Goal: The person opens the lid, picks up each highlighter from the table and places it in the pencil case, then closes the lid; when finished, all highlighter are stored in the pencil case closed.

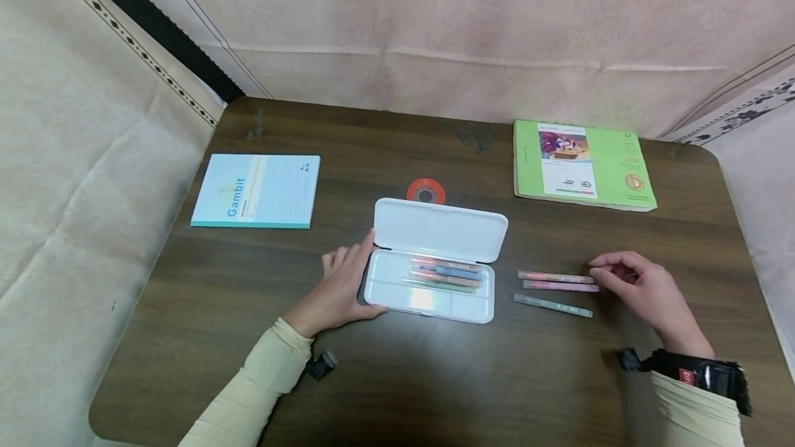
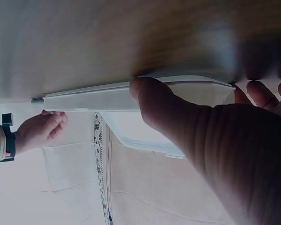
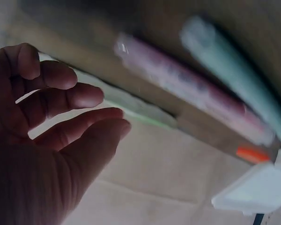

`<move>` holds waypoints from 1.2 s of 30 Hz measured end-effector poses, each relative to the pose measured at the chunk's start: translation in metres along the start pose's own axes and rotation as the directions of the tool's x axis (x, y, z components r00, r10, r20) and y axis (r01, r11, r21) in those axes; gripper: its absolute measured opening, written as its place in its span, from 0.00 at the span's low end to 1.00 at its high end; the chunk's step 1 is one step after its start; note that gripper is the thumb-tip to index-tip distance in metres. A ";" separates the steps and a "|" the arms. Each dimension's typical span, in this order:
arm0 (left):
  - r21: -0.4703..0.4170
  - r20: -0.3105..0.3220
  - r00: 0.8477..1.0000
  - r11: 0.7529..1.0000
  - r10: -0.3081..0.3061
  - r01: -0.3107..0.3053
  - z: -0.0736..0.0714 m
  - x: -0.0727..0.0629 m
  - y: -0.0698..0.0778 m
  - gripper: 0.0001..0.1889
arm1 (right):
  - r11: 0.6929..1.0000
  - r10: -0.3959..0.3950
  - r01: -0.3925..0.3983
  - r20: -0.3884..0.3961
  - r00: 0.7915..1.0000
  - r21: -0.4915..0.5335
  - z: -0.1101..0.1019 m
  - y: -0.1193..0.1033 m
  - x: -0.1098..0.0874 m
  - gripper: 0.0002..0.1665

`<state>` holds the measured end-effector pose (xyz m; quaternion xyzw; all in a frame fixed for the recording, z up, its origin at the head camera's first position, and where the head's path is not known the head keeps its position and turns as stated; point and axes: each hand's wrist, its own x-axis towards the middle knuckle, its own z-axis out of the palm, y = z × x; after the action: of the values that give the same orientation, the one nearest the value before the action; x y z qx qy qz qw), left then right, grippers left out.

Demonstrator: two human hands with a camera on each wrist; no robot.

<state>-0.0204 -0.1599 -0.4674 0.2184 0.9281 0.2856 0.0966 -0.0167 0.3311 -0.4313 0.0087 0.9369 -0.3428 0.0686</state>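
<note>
An open white pencil case [image 1: 435, 305] lies with its lid [image 1: 439, 230] folded back. Several pens [image 1: 448, 274] lie inside it. My left hand [image 1: 344, 285] grips the left end of the case, thumb at the front edge and fingers at the back corner. Right of the case are two pinkish pens, the upper pen [image 1: 553, 276] and the lower pen [image 1: 559, 286], with a teal pen [image 1: 553, 305] in front. My right hand [image 1: 642, 292] hovers at the pink pens' right ends. In the right wrist view its thumb and index fingertips [image 3: 124, 127] come together with nothing between them.
A red-orange tape roll [image 1: 426, 191] lies behind the case lid. The light-blue notebook [image 1: 256, 192] is at the back left of the wooden table [image 1: 428, 392], a thick green book [image 1: 584, 165] at the back right. Pale cloth [image 1: 435, 26] hangs behind the table.
</note>
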 end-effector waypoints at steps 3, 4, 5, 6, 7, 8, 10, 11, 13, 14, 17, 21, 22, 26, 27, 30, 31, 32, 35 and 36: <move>-0.002 0.002 1.000 1.000 -0.001 0.001 0.000 0.000 0.000 0.68 | 1.000 0.007 -0.007 0.050 0.999 -0.011 0.003 0.007 0.001 0.11; -0.001 0.004 1.000 1.000 -0.003 0.003 0.000 0.000 0.000 0.68 | 1.000 -0.001 0.002 0.064 0.998 -0.014 0.004 0.009 0.001 0.11; -0.006 0.008 1.000 1.000 -0.005 0.005 0.000 0.000 0.001 0.68 | 1.000 -0.007 0.008 0.071 0.997 -0.021 0.005 0.010 0.002 0.10; -0.008 0.010 1.000 1.000 -0.006 0.006 0.000 0.000 0.001 0.68 | 1.000 -0.014 0.016 0.076 0.997 -0.023 0.006 0.011 0.002 0.10; -0.011 0.015 1.000 1.000 -0.009 0.009 0.000 0.000 0.001 0.68 | 0.999 -0.019 0.021 0.080 0.997 -0.025 0.007 0.012 0.003 0.09; -0.013 0.017 1.000 1.000 -0.010 0.011 0.000 0.000 0.001 0.68 | 0.999 -0.024 0.026 0.082 0.996 -0.027 0.007 0.012 0.003 0.09; -0.011 0.020 1.000 1.000 -0.014 0.014 -0.001 0.000 0.001 0.68 | 0.999 -0.036 0.039 0.078 0.996 -0.038 0.008 0.012 0.003 0.08; -0.013 0.020 1.000 1.000 -0.015 0.015 -0.001 0.000 0.001 0.68 | 0.998 -0.040 0.043 0.077 0.996 -0.040 0.008 0.012 0.004 0.07; -0.014 0.020 1.000 1.000 -0.017 0.018 0.000 0.000 0.001 0.68 | 0.998 -0.045 0.048 0.074 0.996 -0.041 0.009 0.012 0.004 0.07; -0.016 0.019 1.000 1.000 -0.017 0.018 0.000 0.000 0.001 0.68 | 0.998 -0.049 0.053 0.074 0.996 -0.043 0.009 0.011 0.004 0.07; -0.015 0.010 1.000 1.000 -0.012 0.012 0.000 0.000 0.001 0.68 | 0.997 -0.054 0.058 0.076 0.996 -0.051 0.009 0.011 0.004 0.07; -0.003 0.002 1.000 1.000 -0.004 0.004 0.000 0.000 0.000 0.68 | 0.996 -0.052 0.057 0.086 0.995 -0.062 0.009 0.013 0.004 0.07; -0.003 0.003 1.000 1.000 -0.005 0.005 0.000 0.000 0.000 0.68 | 0.996 -0.051 0.057 0.087 0.995 -0.064 0.009 0.014 0.004 0.07; -0.002 0.001 1.000 1.000 -0.002 0.002 -0.001 0.000 0.001 0.68 | 0.996 -0.049 0.055 0.079 0.996 -0.076 0.009 0.016 0.005 0.07; -0.004 0.000 1.000 1.000 -0.002 0.002 -0.001 0.000 0.001 0.68 | 0.995 -0.047 0.053 0.075 0.996 -0.079 0.009 0.016 0.005 0.07; -0.004 -0.005 1.000 1.000 0.001 -0.001 -0.001 0.000 0.001 0.69 | 0.995 -0.053 0.059 0.063 0.997 -0.086 0.010 0.016 0.006 0.07; -0.003 -0.006 1.000 1.000 0.001 -0.001 -0.001 0.000 0.001 0.69 | 0.994 -0.056 0.061 0.061 0.997 -0.087 0.010 0.016 0.006 0.07; -0.003 -0.006 1.000 1.000 0.001 -0.001 -0.001 0.000 0.001 0.69 | 0.994 -0.059 0.064 0.059 0.997 -0.088 0.010 0.016 0.006 0.07; -0.001 -0.008 1.000 1.000 0.005 -0.005 -0.001 0.000 0.002 0.69 | 0.994 -0.063 0.068 0.056 0.996 -0.087 0.011 0.016 0.006 0.07; 0.000 -0.008 1.000 1.000 0.005 -0.005 -0.001 0.000 0.002 0.69 | 0.994 -0.064 0.069 0.055 0.996 -0.090 0.010 0.016 0.006 0.07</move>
<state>-0.0205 -0.1590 -0.4658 0.2197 0.9279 0.2866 0.0922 -0.0199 0.3367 -0.4504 -0.0345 0.9493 -0.3016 0.0817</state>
